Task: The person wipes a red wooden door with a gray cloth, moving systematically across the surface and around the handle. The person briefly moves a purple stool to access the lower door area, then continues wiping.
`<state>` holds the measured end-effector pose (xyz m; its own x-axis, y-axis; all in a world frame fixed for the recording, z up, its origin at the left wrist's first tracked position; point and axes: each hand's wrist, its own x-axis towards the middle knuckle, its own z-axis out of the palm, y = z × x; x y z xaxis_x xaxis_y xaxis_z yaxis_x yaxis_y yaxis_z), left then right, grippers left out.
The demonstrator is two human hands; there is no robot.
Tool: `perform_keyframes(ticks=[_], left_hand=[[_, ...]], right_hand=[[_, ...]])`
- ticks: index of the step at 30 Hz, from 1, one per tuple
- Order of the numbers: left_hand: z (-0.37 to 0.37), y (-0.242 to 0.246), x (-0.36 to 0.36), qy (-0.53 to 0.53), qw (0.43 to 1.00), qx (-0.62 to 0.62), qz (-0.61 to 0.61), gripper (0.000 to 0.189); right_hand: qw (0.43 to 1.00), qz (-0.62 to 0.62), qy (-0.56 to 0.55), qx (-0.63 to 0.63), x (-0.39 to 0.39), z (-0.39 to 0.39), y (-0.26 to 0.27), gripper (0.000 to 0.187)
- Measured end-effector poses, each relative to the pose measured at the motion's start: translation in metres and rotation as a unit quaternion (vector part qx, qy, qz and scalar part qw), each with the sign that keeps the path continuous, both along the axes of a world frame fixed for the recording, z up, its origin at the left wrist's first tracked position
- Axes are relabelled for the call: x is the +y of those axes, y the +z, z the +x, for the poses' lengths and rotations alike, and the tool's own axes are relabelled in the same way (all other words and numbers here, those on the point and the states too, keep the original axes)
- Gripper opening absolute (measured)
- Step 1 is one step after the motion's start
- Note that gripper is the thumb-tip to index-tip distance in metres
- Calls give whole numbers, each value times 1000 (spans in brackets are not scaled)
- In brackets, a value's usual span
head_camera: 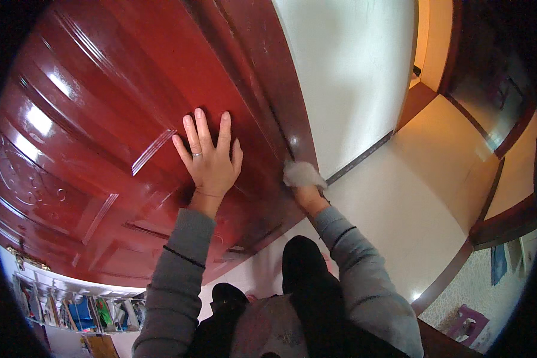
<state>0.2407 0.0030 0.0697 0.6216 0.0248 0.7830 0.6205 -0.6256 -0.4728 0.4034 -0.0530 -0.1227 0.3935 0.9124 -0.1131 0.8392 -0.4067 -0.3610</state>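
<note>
My left hand [215,163] lies flat against a glossy red panelled door [147,89], fingers spread, a ring on one finger. Wrapped around or covered by a pale cloth [303,174], my right hand [308,192] is at the dark red door frame [291,94], to the right of the door. The cloth looks blurred, and it hides the fingers of that hand. Grey striped sleeves cover both forearms.
A white wall [353,76] with a dark skirting [362,156] adjoins the frame. Pale floor tiles [407,192] run right towards other doorways. A purple stool [467,324] stands at the lower right. A shelf rack [85,313] with assorted items is at the lower left.
</note>
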Motion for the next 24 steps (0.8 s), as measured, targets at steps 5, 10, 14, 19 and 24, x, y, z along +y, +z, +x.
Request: perform_keyframes(ticks=[5, 10, 14, 19, 24], left_hand=[[5, 3, 2, -16, 999, 30, 1, 53], [21, -1, 2, 7, 999, 17, 35, 53], [22, 1, -4, 10, 999, 0, 46, 50], [15, 0, 1, 13, 999, 24, 32, 56], [5, 17, -8, -60, 997, 41, -22, 54]], right_hand=[[838, 496, -4, -227, 0, 9, 165, 28], [785, 602, -48, -134, 22, 53, 167, 47], [889, 391, -186, -149, 11, 38, 69, 32], [983, 62, -173, 23, -26, 0, 58, 24], [913, 345, -132, -173, -15, 33, 166, 23]])
